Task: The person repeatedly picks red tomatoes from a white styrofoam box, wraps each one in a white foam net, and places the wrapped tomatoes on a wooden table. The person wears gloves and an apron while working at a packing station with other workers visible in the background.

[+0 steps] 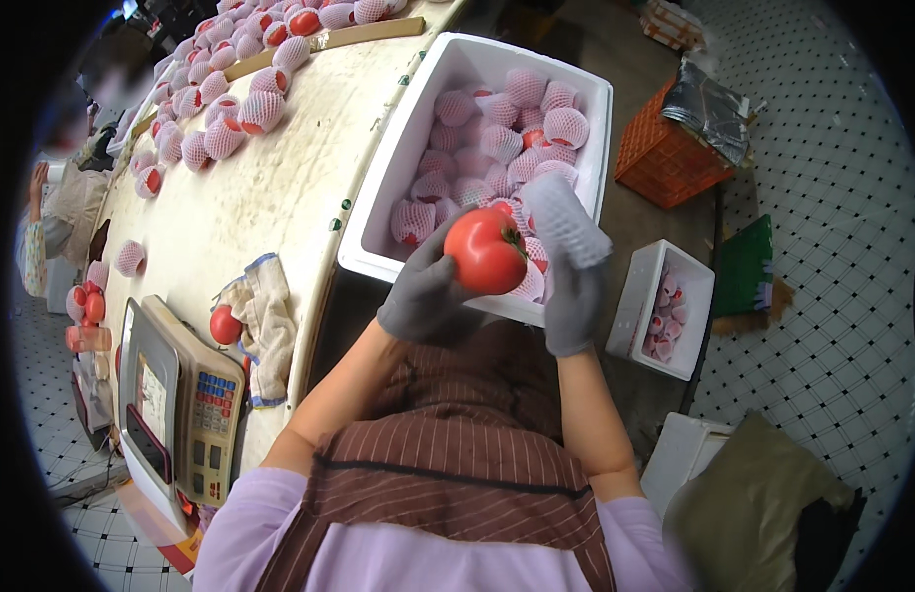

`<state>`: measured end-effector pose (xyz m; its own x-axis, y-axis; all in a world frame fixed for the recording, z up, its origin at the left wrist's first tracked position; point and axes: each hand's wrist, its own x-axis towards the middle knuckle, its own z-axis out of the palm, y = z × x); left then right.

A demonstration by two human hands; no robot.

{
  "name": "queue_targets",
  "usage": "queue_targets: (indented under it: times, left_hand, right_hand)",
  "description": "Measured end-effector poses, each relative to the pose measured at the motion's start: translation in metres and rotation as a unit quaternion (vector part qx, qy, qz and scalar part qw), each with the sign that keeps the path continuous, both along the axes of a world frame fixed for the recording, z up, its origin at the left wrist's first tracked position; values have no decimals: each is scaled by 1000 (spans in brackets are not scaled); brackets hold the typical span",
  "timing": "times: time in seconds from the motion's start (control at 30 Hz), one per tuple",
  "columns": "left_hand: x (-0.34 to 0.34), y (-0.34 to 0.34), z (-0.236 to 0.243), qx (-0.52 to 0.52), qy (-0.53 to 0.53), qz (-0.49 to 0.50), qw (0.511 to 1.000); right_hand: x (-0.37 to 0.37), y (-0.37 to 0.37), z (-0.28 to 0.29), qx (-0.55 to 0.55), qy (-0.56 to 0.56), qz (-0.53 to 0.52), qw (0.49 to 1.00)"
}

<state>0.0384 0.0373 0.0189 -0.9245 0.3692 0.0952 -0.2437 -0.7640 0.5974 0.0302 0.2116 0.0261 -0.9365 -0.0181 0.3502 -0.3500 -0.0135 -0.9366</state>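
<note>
A bare red tomato (485, 253) rests in my gray-gloved left hand (423, 291), its fingers wrapped round it from the left. My right hand (576, 301), gloved the same way, holds an empty white foam net sleeve (566, 219) just to the right of the tomato. The sleeve and tomato are apart. Both hands are over the near end of a white foam box (379, 237). Inside it lie many tomatoes in pinkish foam nets (502, 144). My palms and parts of my fingers are hidden.
Left stands a pale table (280, 187) with netted tomatoes (221, 136), a weighing scale (196, 414), a cloth (268, 326) and a loose tomato (225, 325). To the right are an orange crate (665, 158) and a smaller foam box (630, 316). Another person's hand (37, 187) shows far left.
</note>
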Motion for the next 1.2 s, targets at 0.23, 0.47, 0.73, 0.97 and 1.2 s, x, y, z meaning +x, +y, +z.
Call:
queue_targets:
  times: [0.23, 0.47, 0.73, 0.97, 1.2]
  left_hand:
    - [1, -4, -23, -230, -162, 152, 947]
    - [4, -21, -62, -375, 30, 50, 925]
    - [11, -17, -20, -37, -153, -38, 987]
    - [35, -15, 9, -544, 242, 377, 709]
    - [19, -18, 33, -570, 428, 302, 633]
  right_hand:
    - [-1, -18, -12, -35, -145, 56, 987]
    - [1, -19, -16, -459, -356, 201, 788]
    - [7, -19, 2, -419, -390, 219, 790]
    - [15, -17, -2, 106, -21, 52, 993]
    - [11, -23, -25, -112, -201, 93, 969]
